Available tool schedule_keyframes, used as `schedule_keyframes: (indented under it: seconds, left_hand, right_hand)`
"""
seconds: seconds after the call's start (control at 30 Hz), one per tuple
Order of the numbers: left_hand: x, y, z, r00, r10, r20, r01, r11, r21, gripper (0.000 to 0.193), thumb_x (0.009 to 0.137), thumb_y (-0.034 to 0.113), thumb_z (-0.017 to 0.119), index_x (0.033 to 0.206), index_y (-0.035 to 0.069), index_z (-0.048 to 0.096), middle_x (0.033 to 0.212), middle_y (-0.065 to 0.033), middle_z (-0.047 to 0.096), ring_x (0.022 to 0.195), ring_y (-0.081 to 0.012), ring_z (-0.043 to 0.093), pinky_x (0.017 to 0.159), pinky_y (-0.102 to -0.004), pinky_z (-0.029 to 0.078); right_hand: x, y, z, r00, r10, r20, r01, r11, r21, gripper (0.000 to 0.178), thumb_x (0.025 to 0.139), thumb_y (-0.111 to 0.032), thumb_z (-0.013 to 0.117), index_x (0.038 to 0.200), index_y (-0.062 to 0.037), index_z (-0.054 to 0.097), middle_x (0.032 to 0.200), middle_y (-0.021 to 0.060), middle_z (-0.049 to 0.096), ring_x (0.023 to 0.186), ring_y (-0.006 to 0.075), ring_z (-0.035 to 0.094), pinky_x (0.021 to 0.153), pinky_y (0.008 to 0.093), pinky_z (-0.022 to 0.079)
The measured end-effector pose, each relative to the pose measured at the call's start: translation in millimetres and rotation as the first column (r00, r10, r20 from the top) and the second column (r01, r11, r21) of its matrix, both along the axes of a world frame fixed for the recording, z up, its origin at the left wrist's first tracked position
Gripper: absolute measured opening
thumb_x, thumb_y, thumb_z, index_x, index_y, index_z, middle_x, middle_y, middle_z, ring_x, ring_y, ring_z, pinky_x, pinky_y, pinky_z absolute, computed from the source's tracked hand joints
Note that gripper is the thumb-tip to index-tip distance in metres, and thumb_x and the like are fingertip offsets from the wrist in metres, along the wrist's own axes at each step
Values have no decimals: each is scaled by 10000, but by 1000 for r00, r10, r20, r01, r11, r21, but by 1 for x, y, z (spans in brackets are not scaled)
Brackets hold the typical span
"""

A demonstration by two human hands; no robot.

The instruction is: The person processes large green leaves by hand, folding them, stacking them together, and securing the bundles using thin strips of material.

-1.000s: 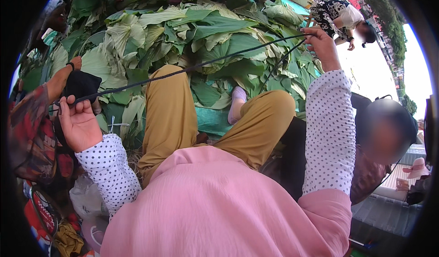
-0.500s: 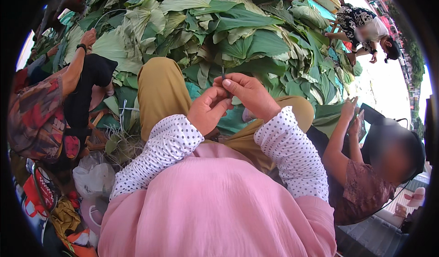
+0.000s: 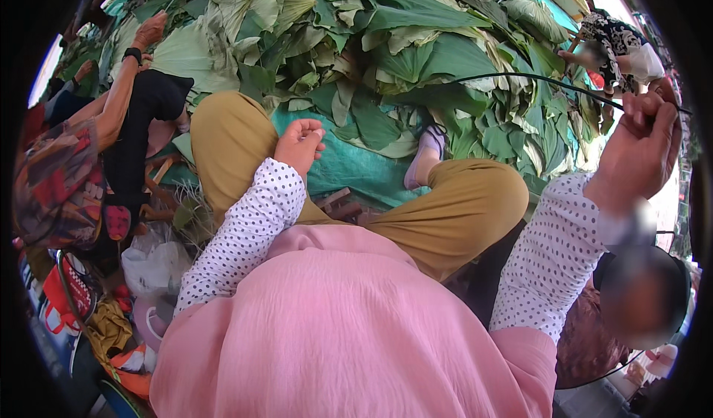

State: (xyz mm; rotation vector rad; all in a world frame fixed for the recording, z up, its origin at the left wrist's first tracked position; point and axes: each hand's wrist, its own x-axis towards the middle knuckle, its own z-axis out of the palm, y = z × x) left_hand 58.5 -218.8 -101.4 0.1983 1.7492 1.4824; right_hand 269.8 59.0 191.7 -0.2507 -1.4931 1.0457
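Dark cord (image 3: pixel 535 76) is gripped in the fingers of the right hand (image 3: pixel 640 144), far right, and extended leftward over heaped green leaves (image 3: pixel 438 52). Left hand (image 3: pixel 298 146): fingers loosely closed, held near the left knee (image 3: pixel 229 117).

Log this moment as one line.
left hand: loosely curled, near left knee | right hand: raised, gripping dark strand | leaf heap: beyond knees

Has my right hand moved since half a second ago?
Yes. Against the leaf pile, the right hand has gone right, from in front of the pile's middle to its right edge.
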Motion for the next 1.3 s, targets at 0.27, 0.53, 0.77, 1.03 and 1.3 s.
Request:
schedule_keyframes:
  seconds: [0.27, 0.53, 0.77, 1.03, 1.3]
  left_hand:
    - [-2, 66, -85, 958, 65, 278, 19, 957, -288, 242, 908, 170, 575, 1134, 85, 559, 1020, -58, 627, 797, -165, 616, 641, -311, 530]
    - [11, 92, -199, 793, -606, -57, 428, 622, -655, 391, 856, 243, 654, 1190, 70, 548, 1102, -137, 637, 994, -282, 627, 879, -357, 512]
    - [30, 169, -176, 290, -944, -159, 581, 306, -754, 569, 891, 197, 577, 1410, 111, 362, 1477, -76, 362, 1301, -316, 406, 1064, -425, 377]
    - [17, 216, -212, -20, -997, -69, 556, 46, -830, 668, 879, 108, 523, 1488, 151, 251, 1543, -58, 251, 1270, -333, 433, 1039, -444, 405]
    - [13, 192, -200, -36, -988, -151, 524, 110, -844, 347, 890, 160, 501, 1231, 99, 524, 1242, -135, 527, 1195, -309, 509, 953, -430, 455]
  right_hand:
    - [-65, -8, -96, 933, 250, 258, -190, 953, -235, 191, 955, -155, 603, 1010, 2, 696, 768, -20, 619, 682, 26, 483, 604, 163, 380]
    - [-97, -9, -138, 877, 251, 410, -145, 951, -272, 145, 927, -137, 636, 964, -7, 691, 757, -32, 619, 634, 24, 494, 566, 174, 399]
    - [-80, 3, -132, 880, 180, 440, -5, 929, -370, 185, 955, -75, 559, 1045, 75, 621, 952, 140, 668, 666, 81, 509, 623, 212, 417]
    - [-65, 18, -132, 819, 141, 557, 58, 944, -324, 349, 987, -203, 471, 1061, 109, 609, 671, 43, 528, 604, 97, 430, 619, 273, 361]
    - [-64, 25, -143, 809, 10, 588, 205, 932, -297, 271, 970, -140, 527, 1068, 98, 611, 803, 78, 613, 675, 85, 497, 611, 210, 350]
